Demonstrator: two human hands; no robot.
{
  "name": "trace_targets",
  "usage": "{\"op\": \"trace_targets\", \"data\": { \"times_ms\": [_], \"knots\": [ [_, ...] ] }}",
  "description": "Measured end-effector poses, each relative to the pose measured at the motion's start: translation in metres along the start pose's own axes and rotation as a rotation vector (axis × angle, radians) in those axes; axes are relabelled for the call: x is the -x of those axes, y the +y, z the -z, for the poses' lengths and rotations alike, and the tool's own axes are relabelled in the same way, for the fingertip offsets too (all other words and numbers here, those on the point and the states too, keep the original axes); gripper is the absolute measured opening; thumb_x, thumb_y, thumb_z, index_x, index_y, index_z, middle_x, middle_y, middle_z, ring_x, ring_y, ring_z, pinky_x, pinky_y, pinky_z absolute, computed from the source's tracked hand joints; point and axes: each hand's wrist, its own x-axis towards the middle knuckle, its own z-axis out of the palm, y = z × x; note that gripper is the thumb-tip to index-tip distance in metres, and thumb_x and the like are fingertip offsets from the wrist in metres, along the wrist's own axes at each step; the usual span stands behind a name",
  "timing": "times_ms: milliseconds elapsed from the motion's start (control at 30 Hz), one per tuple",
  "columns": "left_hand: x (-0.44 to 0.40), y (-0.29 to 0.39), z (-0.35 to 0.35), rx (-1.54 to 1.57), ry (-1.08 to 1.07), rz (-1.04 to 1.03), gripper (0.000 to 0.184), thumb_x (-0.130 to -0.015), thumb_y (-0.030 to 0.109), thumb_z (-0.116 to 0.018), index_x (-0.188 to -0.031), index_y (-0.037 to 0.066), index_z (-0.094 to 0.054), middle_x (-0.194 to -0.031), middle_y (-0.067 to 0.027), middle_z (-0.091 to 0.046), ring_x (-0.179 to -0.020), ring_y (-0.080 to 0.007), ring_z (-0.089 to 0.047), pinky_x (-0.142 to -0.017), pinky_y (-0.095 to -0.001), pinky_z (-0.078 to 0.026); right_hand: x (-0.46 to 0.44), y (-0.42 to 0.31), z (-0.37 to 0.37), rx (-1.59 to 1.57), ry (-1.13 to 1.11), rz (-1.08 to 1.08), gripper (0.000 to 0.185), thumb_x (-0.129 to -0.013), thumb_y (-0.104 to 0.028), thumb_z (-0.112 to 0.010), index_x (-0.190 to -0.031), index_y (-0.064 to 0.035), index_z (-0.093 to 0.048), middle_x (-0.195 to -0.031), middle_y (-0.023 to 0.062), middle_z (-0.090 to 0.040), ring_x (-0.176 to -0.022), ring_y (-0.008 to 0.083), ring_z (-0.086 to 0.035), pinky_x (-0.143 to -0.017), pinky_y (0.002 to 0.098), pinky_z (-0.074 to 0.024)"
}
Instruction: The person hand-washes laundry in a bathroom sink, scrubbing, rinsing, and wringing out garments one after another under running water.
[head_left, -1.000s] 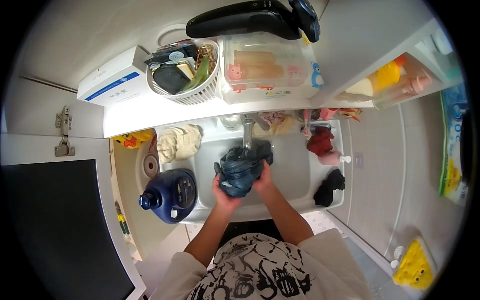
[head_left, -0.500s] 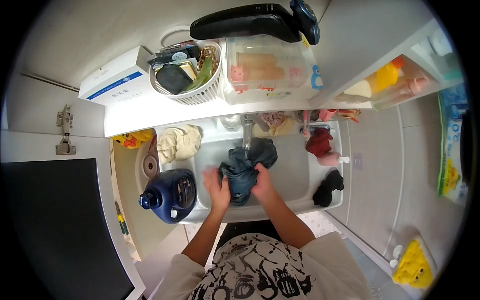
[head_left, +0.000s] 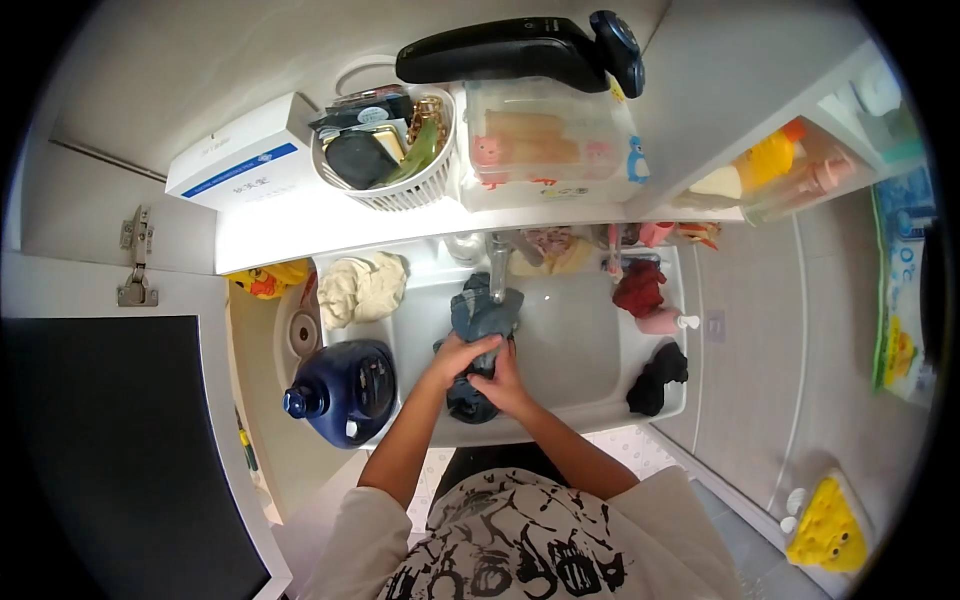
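Observation:
A wet, dark blue-grey cloth (head_left: pixel 485 312) is bunched in the white sink (head_left: pixel 590 350), its upper part under the metal faucet (head_left: pixel 498 270). My left hand (head_left: pixel 460 358) wraps round the middle of the cloth from the left, thumb across the top. From the right, my right hand (head_left: pixel 504 380) closes on the same bundle, just below and close to the left. A darker end of the cloth hangs out below both hands towards the sink's front edge. Whether water is flowing from the faucet I cannot make out.
On the left rim are a cream cloth (head_left: pixel 362 288) and a dark blue detergent bottle (head_left: pixel 345 392). A red cloth (head_left: pixel 640 287), a pink pump bottle (head_left: pixel 660 320) and a black cloth (head_left: pixel 657 378) lie on the right. A shelf above holds a basket (head_left: pixel 400 190) and an electric shaver (head_left: pixel 500 55).
My hands have come closer together and now squeeze the cloth, where the left was open beside it. The cloth has gone from a spread bundle to a narrower, longer one.

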Motion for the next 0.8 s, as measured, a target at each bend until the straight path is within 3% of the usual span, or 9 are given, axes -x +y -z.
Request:
{"op": "trace_targets", "data": {
  "times_ms": [100,200,300,400,500,600,633,733,800],
  "knots": [
    [-0.002,0.002,0.007,0.066,0.004,0.117,0.061,-0.084,0.032,-0.082,-0.132,0.002,-0.062,-0.122,-0.0099,-0.069,-0.109,-0.0212,-0.066,-0.096,-0.0356,-0.052,-0.007,0.006,0.034,0.043,-0.075,-0.134,0.063,-0.087,-0.019,-0.075,-0.141,-0.0090,-0.043,-0.131,0.0148,-0.049,-0.123,0.0270,-0.048,-0.103,0.0417,-0.0430],
    [-0.010,-0.003,0.020,0.152,-0.084,0.296,0.062,-0.082,0.029,-0.083,-0.134,0.001,-0.061,-0.122,-0.0107,-0.070,-0.103,-0.0219,-0.069,-0.093,-0.0377,-0.054,-0.033,0.005,0.042,-0.324,0.312,-0.404,0.059,-0.090,-0.021,-0.076,-0.140,-0.0086,-0.048,-0.131,0.0127,-0.053,-0.125,0.0262,-0.050,-0.106,0.0412,-0.0422],
    [-0.013,-0.006,0.024,0.156,-0.231,0.337,0.061,-0.083,0.027,-0.082,-0.134,0.001,-0.061,-0.122,-0.0108,-0.070,-0.105,-0.0220,-0.068,-0.094,-0.0374,-0.054,-0.060,-0.021,0.063,-0.691,-0.060,-0.391,0.064,-0.091,-0.024,-0.077,-0.144,-0.0075,-0.047,-0.137,0.0128,-0.055,-0.124,0.0241,-0.054,-0.105,0.0394,-0.0443],
    [-0.021,-0.016,0.026,0.129,-0.316,0.340,0.064,-0.083,0.028,-0.082,-0.135,0.000,-0.060,-0.123,-0.0107,-0.070,-0.109,-0.0219,-0.067,-0.097,-0.0359,-0.052,-0.075,-0.027,0.067,-0.807,-0.240,-0.522,0.066,-0.089,-0.024,-0.079,-0.144,-0.0036,-0.050,-0.133,0.0132,-0.061,-0.117,0.0226,-0.060,-0.100,0.0365,-0.0493],
    [-0.015,0.018,0.008,-0.216,-0.421,0.307,0.068,-0.079,0.033,-0.086,-0.133,0.000,-0.062,-0.125,-0.0110,-0.069,-0.111,-0.0220,-0.066,-0.100,-0.0340,-0.051,-0.084,-0.019,0.062,-0.689,-0.321,-0.525,0.051,-0.089,-0.025,-0.080,-0.131,-0.0013,-0.062,-0.116,0.0095,-0.070,-0.103,0.0214,-0.067,-0.091,0.0356,-0.0537],
    [-0.003,0.024,-0.010,-0.673,-0.359,0.160,0.073,-0.073,0.038,-0.090,-0.131,0.001,-0.064,-0.125,-0.0102,-0.069,-0.110,-0.0216,-0.066,-0.099,-0.0327,-0.050,-0.093,-0.025,0.052,-0.391,-0.355,-0.324,0.040,-0.086,-0.027,-0.081,-0.113,0.0018,-0.072,-0.100,0.0100,-0.074,-0.094,0.0201,-0.070,-0.085,0.0342,-0.0556],
    [-0.018,-0.015,-0.007,-0.410,-0.344,0.046,0.070,-0.068,0.039,-0.093,-0.123,0.003,-0.071,-0.123,-0.0092,-0.070,-0.111,-0.0214,-0.066,-0.098,-0.0329,-0.051,-0.094,-0.023,0.048,-0.222,-0.299,-0.291,0.039,-0.085,-0.029,-0.081,-0.110,0.0009,-0.073,-0.098,0.0111,-0.074,-0.092,0.0213,-0.071,-0.084,0.0349,-0.0561],
    [-0.030,-0.030,-0.009,-0.440,-0.292,0.019,0.072,-0.066,0.050,-0.090,-0.118,0.003,-0.073,-0.112,-0.0139,-0.075,-0.104,-0.0249,-0.070,-0.092,-0.0360,-0.054,-0.097,-0.021,0.039,0.211,-0.168,-0.266,0.041,-0.081,-0.035,-0.080,-0.104,-0.0026,-0.075,-0.093,0.0142,-0.075,-0.088,0.0262,-0.073,-0.080,0.0378,-0.0574],
    [-0.030,-0.036,-0.011,-0.746,-0.121,-0.022,0.077,-0.063,0.059,-0.085,-0.115,0.003,-0.073,-0.104,-0.0182,-0.075,-0.099,-0.0285,-0.072,-0.087,-0.0388,-0.056,-0.098,-0.023,0.036,0.402,-0.154,-0.351,0.043,-0.078,-0.040,-0.079,-0.105,-0.0060,-0.075,-0.092,0.0156,-0.075,-0.087,0.0313,-0.073,-0.079,0.0406,-0.0578]
  ]
}}
